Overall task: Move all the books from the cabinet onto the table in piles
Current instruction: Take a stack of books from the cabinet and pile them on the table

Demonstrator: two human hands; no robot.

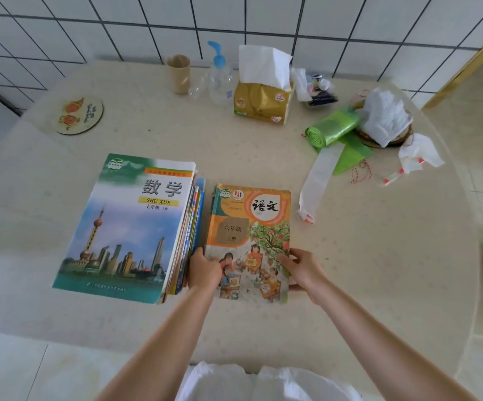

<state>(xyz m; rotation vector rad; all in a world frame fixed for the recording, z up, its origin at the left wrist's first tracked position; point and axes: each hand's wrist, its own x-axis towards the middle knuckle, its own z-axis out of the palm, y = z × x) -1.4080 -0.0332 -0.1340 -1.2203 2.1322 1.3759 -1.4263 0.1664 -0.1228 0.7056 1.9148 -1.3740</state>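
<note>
Both hands grip the near corners of the orange pile [249, 238]: left hand [204, 270], right hand [302, 269], fingers curled round its edges. The taller pile [127, 227] sits just left on the table [379, 256].

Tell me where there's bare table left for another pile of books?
Bare patches: right of the orange book pile, before the white plastic strip; behind both piles, up to the gold tissue pack; left of the blue-green book pile. The far right corner is cluttered.

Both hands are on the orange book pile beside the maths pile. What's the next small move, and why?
Probably let go with both hands: the orange book pile already seems to lie flat on the table, close beside the maths pile.
</note>
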